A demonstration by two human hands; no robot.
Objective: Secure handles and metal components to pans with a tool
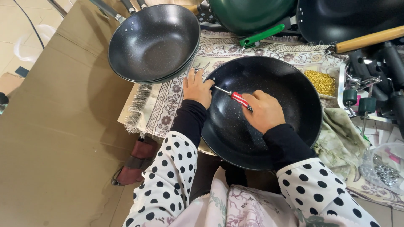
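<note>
Nearest the camera are the person's polka-dot sleeves [168, 176] with dark cuffs, reaching forward over a large black wok [263, 111] that lies tilted across the lap and the edge of a patterned cloth [168, 101]. The right hand [263, 110] sits inside the wok's bowl, fingers curled tight around the red-and-white striped handle of a screwdriver [233, 97], whose thin shaft points at the wok's left rim. There the left hand [197, 88] grips that rim, fingers pressed together and folded over the edge right where the screwdriver tip meets it; what the tip bears on is hidden under the fingers. No handle shows on this wok, so by the look of it the fitting at the rim is in hand and not finished, though whether a screw is partly driven cannot be told. Just beyond the left hand stands a stack of speckled dark woks [153, 42] with metal stubs at the rim, resting on brown cardboard [63, 105]. Farther back lie a green pan [248, 14] with a green handle and another black pan crossed by a wooden handle [370, 40]. To the right, a tray of small brass-coloured screws [320, 82] sits near a heap of black handles [378, 67] and a bag of metal washers [385, 172].
</note>
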